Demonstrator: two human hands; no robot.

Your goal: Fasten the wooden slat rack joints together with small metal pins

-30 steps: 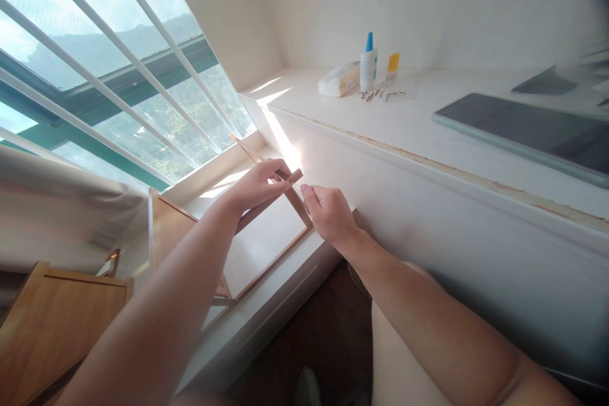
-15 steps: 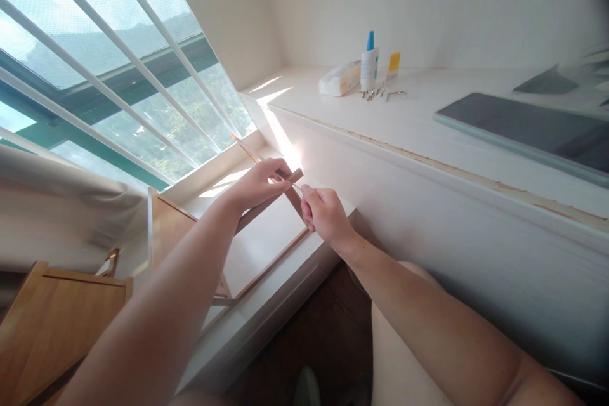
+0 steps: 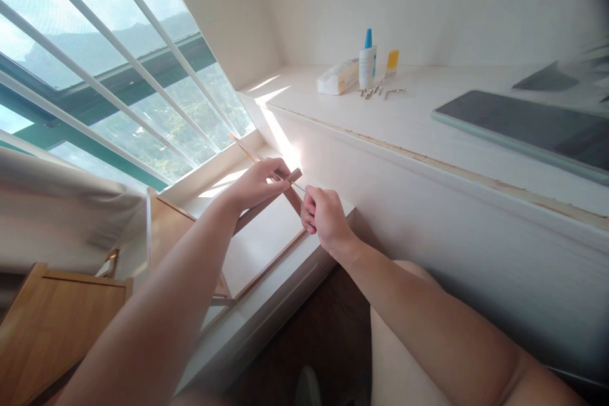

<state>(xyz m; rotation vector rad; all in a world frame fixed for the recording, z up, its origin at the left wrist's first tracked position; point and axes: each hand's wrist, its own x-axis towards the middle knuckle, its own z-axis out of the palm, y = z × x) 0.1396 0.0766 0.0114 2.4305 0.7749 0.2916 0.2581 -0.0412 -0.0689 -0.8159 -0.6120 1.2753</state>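
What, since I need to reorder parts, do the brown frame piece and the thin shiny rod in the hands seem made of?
The brown frame piece looks like wood, smooth-finished: warm tan colour, square-cut bars. The thin shiny rod between left hand and right hand seems bare metal, by its silvery glint; too small to be sure.

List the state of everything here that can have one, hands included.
left hand: shut on the top corner of the wooden frame.
right hand: shut on a thin metal tool at that corner.
wooden frame: held tilted over the sill.
white bottle: upright, blue cap on.
tablet: flat, screen dark.
screws: loose on the counter.
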